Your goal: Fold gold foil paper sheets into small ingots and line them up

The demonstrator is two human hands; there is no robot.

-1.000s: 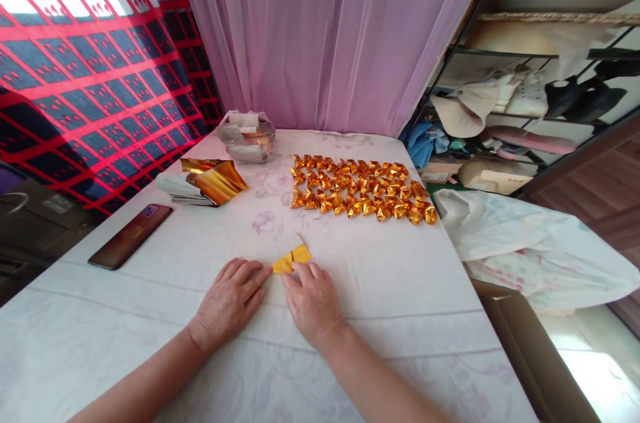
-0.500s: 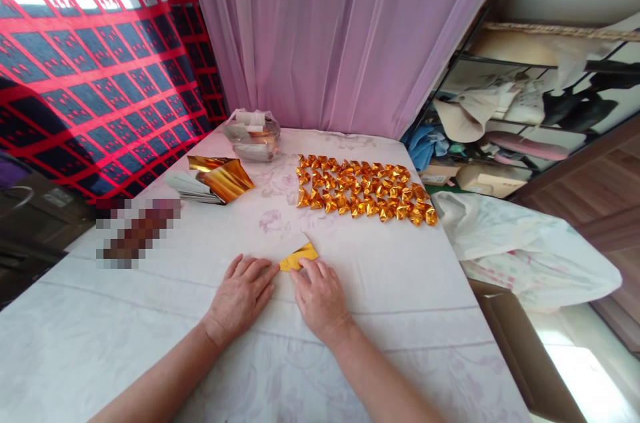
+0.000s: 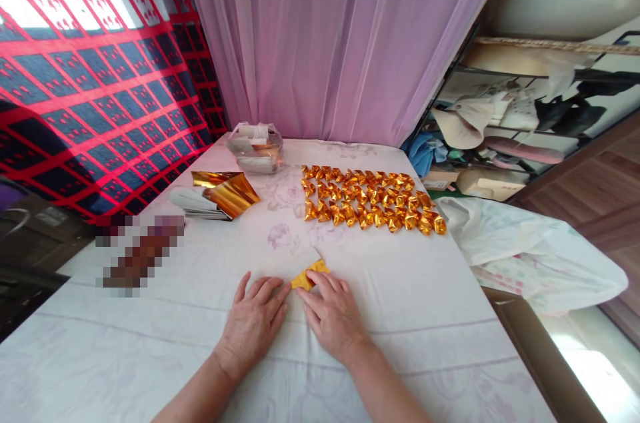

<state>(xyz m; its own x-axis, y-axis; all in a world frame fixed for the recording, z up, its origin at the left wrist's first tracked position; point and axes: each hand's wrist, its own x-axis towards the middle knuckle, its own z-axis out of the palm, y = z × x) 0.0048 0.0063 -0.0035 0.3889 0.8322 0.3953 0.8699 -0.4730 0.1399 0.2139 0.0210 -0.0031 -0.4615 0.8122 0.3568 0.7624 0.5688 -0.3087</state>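
Note:
A small folded piece of gold foil paper [image 3: 301, 281] lies flat on the table between my hands, its pale upper corner pointing away from me. My left hand [image 3: 255, 319] rests palm down with its fingers spread, the index fingertip touching the paper's left tip. My right hand [image 3: 333, 309] holds the paper at its right part, fingertips pressing on the gold side and covering some of it. Beyond the right hand, several folded gold foil ingots [image 3: 370, 199] stand in rows.
A fanned stack of gold foil sheets [image 3: 233, 196] lies at the back left, with a clear plastic bag [image 3: 256, 148] of more paper behind it. A blurred-out patch [image 3: 143, 253] covers something at the left edge. Right of the table are a white plastic bag [image 3: 540, 253] and a shelf rack [image 3: 520, 69].
My view has tilted up slightly, so the scene sits lower. My right fingers have shifted on the gold foil paper and cover more of its right part. The left hand stays at its left tip.

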